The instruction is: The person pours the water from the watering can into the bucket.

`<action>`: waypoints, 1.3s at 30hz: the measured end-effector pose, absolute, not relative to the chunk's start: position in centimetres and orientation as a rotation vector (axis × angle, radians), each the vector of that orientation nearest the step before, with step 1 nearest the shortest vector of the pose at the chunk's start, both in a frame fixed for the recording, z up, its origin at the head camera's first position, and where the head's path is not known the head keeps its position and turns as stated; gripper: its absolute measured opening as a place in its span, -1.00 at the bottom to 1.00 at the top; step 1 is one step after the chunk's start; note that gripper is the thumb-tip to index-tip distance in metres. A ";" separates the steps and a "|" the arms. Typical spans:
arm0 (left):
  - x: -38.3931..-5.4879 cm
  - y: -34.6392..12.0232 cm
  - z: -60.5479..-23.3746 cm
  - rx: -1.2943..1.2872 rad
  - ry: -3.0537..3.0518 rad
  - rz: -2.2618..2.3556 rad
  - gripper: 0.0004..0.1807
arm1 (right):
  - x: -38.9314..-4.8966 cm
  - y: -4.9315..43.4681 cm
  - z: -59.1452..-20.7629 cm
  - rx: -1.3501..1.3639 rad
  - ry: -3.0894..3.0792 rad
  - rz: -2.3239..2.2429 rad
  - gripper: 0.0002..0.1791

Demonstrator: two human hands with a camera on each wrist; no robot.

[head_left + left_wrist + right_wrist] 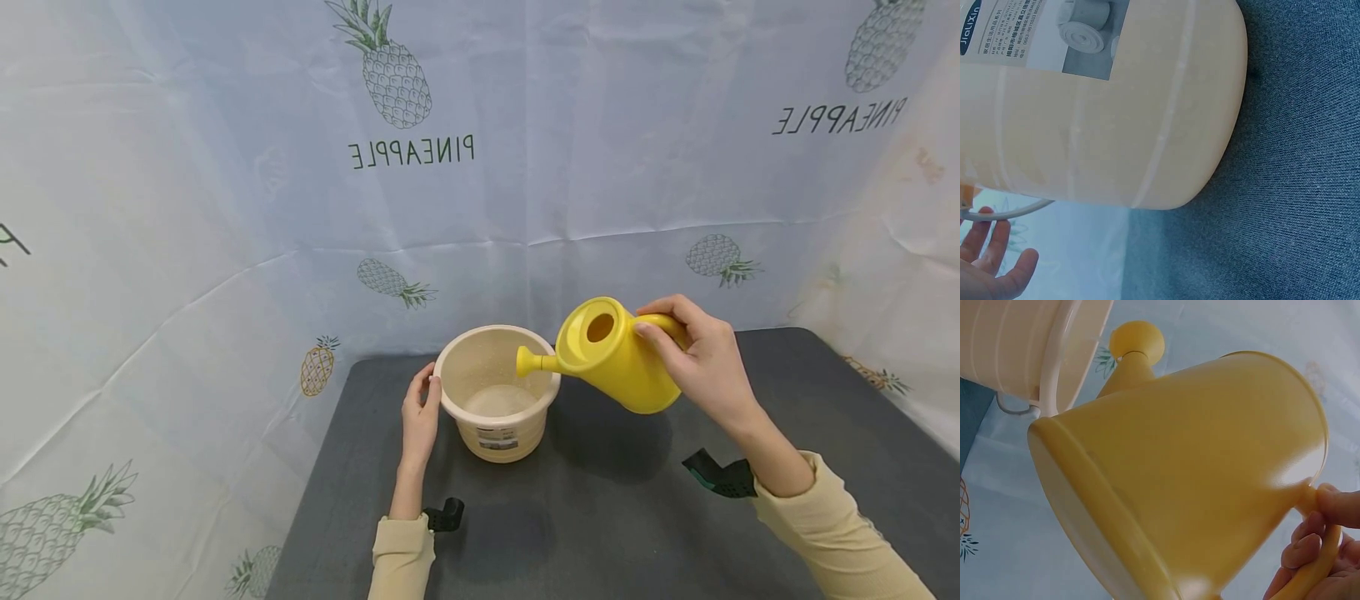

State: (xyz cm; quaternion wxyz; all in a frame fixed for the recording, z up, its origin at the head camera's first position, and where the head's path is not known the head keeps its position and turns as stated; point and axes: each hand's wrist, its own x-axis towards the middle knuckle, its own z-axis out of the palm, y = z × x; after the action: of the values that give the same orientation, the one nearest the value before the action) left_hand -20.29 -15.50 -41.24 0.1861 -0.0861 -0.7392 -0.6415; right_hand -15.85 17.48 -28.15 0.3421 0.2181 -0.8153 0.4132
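Note:
A cream plastic bucket (pixel 497 437) with a label on its front stands upright on the dark tabletop. My left hand (pixel 422 417) holds its rim at the left side; in the left wrist view, fingers (pixel 1000 240) lie by its thin handle (pixel 1016 212). My right hand (pixel 705 354) grips the handle of a yellow watering can (pixel 633 367), fingers wrapped round it in the right wrist view. The can is raised and tilted left, its spout head (pixel 525 361) over the bucket's opening. No stream shows from the spout. The bucket's pale bottom is visible inside.
The dark grey tabletop (pixel 600 533) extends around the bucket and under both arms. Behind and at the sides hangs a white curtain (pixel 600 183) printed with pineapples. Black straps (pixel 723 475) sit on the wrists.

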 end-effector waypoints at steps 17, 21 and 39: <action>-20.4 -15.6 -41.3 -0.250 -2.086 -1.801 -0.58 | -16.0 17.5 -28.0 0.567 -2.110 1.074 -0.78; -20.4 -15.6 -41.4 -0.251 -2.088 -1.800 -0.58 | -16.0 17.5 -28.0 0.565 -2.109 1.076 -0.78; -20.4 -15.6 -41.4 -0.273 -2.079 -1.803 -0.58 | -16.0 17.4 -27.9 0.573 -2.098 1.078 -0.77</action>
State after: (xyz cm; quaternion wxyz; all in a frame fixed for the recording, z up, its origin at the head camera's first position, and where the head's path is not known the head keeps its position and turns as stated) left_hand -20.38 -15.62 -41.45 0.1868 -0.0970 -0.7386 -0.6405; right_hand -15.97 17.41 -27.89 0.3495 0.2210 -0.8099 0.4159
